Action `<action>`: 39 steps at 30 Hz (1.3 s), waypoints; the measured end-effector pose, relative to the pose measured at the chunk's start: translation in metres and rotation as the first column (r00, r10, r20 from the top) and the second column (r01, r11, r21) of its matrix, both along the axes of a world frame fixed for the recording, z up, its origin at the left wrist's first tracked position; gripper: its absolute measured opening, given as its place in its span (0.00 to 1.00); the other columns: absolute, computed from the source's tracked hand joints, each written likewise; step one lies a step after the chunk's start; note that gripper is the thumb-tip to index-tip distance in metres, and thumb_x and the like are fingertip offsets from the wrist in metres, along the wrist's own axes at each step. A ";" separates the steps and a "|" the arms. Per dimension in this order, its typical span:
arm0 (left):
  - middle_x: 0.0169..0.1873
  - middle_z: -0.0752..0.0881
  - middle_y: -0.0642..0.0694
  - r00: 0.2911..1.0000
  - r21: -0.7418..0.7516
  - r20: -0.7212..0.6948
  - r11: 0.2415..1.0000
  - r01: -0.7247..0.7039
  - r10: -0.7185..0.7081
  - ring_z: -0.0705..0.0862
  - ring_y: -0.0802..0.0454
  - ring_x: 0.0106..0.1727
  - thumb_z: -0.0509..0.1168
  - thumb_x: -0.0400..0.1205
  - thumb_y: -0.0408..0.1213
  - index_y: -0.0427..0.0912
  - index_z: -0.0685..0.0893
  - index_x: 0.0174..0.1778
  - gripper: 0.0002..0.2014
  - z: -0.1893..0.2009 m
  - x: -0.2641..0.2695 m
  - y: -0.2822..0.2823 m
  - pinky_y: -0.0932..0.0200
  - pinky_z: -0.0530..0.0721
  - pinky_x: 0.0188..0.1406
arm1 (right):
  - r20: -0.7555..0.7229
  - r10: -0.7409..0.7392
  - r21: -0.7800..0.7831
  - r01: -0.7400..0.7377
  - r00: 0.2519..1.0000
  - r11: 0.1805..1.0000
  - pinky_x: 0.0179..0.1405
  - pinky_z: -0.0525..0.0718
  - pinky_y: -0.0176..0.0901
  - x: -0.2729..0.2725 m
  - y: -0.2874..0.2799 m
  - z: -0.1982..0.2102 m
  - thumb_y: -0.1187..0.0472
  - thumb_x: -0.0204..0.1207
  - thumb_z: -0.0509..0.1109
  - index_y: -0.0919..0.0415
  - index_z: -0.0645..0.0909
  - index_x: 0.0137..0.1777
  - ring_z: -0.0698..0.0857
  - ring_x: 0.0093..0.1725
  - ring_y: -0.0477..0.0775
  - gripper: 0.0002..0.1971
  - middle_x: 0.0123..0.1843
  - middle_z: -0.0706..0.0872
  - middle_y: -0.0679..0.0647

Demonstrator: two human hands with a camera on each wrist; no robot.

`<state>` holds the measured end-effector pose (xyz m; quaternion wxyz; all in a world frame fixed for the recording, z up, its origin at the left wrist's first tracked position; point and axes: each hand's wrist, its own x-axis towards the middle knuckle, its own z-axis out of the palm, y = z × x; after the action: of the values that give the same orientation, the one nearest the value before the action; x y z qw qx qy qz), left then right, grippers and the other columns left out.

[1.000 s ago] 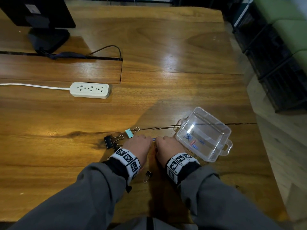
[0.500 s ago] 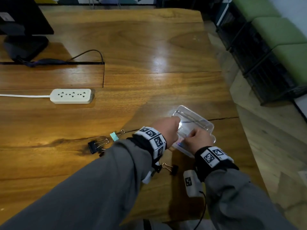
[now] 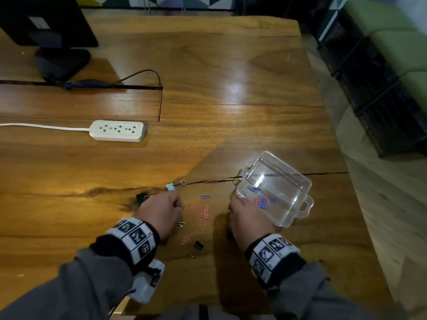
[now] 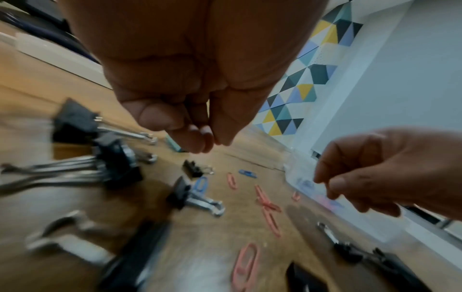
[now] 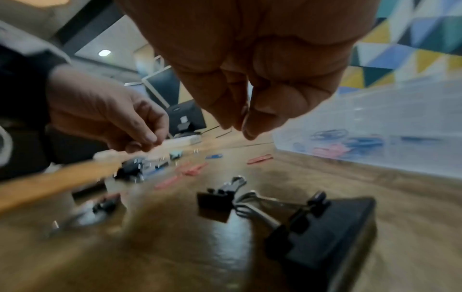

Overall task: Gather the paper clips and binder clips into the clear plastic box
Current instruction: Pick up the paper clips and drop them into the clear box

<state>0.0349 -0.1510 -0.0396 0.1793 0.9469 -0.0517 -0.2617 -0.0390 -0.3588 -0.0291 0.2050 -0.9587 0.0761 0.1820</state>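
Note:
The clear plastic box (image 3: 288, 215) stands open on the wooden table at the right, with several blue and pink paper clips (image 3: 261, 199) inside. My right hand (image 3: 247, 213) hovers at its near-left corner, fingertips (image 5: 250, 126) drawn together with no clip showing. My left hand (image 3: 159, 211) hangs over loose clips, fingertips (image 4: 200, 142) likewise together and empty. Between the hands lie pink paper clips (image 3: 205, 213) and a blue paper clip (image 3: 205, 197). A teal binder clip (image 3: 170, 187), a black binder clip (image 3: 141, 198) and a small black binder clip (image 3: 198, 245) lie nearby.
A white power strip (image 3: 117, 130) with its cord lies at the left middle. A black monitor (image 3: 46, 26) stands at the far left with a dark cable. The table's right edge runs just past the box; black crates (image 3: 381, 100) stand beyond it.
Both hands have come back from over the box to the loose clips on the table. The left hand moved left, the right hand drew back to the box's near corner.

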 end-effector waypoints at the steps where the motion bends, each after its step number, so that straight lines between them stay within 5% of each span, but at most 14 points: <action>1: 0.37 0.84 0.55 1.000 0.011 0.006 1.000 -0.014 0.014 0.82 0.52 0.41 0.66 0.79 0.40 0.54 0.78 0.35 0.08 -0.001 -0.005 0.007 0.52 0.84 0.43 | -0.036 0.057 -0.043 -0.058 0.998 0.997 0.56 0.86 0.55 0.007 0.004 -0.002 0.64 0.81 0.65 0.54 0.75 0.63 0.82 0.58 0.58 0.13 0.63 0.80 0.55; 5: 0.40 0.80 0.54 0.997 0.006 0.067 0.999 0.048 -0.048 0.80 0.52 0.44 0.67 0.81 0.41 0.52 0.80 0.39 0.05 -0.002 -0.023 0.014 0.51 0.83 0.45 | -0.186 0.110 -0.164 -0.142 0.976 0.976 0.53 0.87 0.62 0.027 0.010 -0.009 0.70 0.75 0.70 0.57 0.71 0.67 0.82 0.58 0.63 0.22 0.67 0.76 0.60; 12: 0.48 0.79 0.52 0.956 0.046 0.170 0.971 0.235 -0.239 0.76 0.52 0.53 0.66 0.82 0.41 0.49 0.81 0.50 0.04 -0.008 -0.024 -0.006 0.58 0.77 0.50 | -0.237 0.095 -0.199 -0.144 0.967 0.969 0.56 0.87 0.58 0.034 0.008 -0.016 0.71 0.78 0.66 0.62 0.72 0.67 0.84 0.57 0.63 0.18 0.65 0.79 0.63; 18: 0.56 0.83 0.44 0.969 0.358 0.055 0.911 0.205 -0.240 0.79 0.43 0.59 0.65 0.81 0.51 0.46 0.80 0.59 0.16 -0.015 -0.010 -0.019 0.46 0.83 0.56 | -0.238 0.112 -0.173 -0.156 0.965 0.973 0.59 0.84 0.52 0.036 0.002 -0.015 0.68 0.79 0.66 0.63 0.77 0.66 0.82 0.59 0.60 0.16 0.64 0.80 0.62; 23: 0.56 0.83 0.44 0.975 0.323 0.015 0.924 0.204 -0.221 0.79 0.43 0.58 0.71 0.78 0.42 0.46 0.80 0.58 0.14 -0.027 -0.011 -0.014 0.46 0.84 0.56 | -0.187 -0.004 -0.046 -0.005 0.982 0.999 0.40 0.87 0.47 0.032 0.014 -0.015 0.66 0.80 0.63 0.53 0.75 0.49 0.83 0.39 0.50 0.06 0.43 0.84 0.52; 28: 0.52 0.82 0.47 0.987 0.225 0.014 0.963 0.150 -0.158 0.77 0.47 0.56 0.71 0.79 0.39 0.48 0.81 0.53 0.08 -0.030 -0.016 -0.014 0.50 0.82 0.55 | -0.168 -0.159 0.085 0.175 0.973 0.981 0.25 0.70 0.38 0.034 0.045 -0.019 0.64 0.81 0.66 0.53 0.75 0.45 0.78 0.34 0.45 0.06 0.37 0.80 0.48; 33: 0.55 0.82 0.47 0.947 0.232 0.086 0.931 0.283 -0.309 0.76 0.47 0.58 0.66 0.80 0.41 0.47 0.81 0.55 0.09 -0.023 -0.023 -0.014 0.50 0.79 0.59 | -0.157 -0.194 0.051 0.205 0.968 0.978 0.41 0.85 0.51 0.036 0.060 -0.029 0.65 0.80 0.66 0.54 0.71 0.44 0.83 0.42 0.57 0.07 0.40 0.82 0.53; 39: 0.58 0.83 0.48 0.914 0.116 0.163 0.927 0.357 -0.372 0.76 0.49 0.58 0.62 0.83 0.39 0.48 0.76 0.62 0.11 0.000 -0.030 -0.002 0.55 0.76 0.60 | -0.157 -0.121 -0.003 0.122 0.980 0.993 0.50 0.85 0.53 0.038 0.060 -0.034 0.68 0.78 0.67 0.58 0.76 0.51 0.83 0.49 0.59 0.06 0.54 0.78 0.57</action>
<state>0.0045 -0.1534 -0.0398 0.0820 0.9472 -0.2325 -0.2049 -0.0012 -0.2984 -0.0629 0.2123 -0.9343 0.1495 0.2442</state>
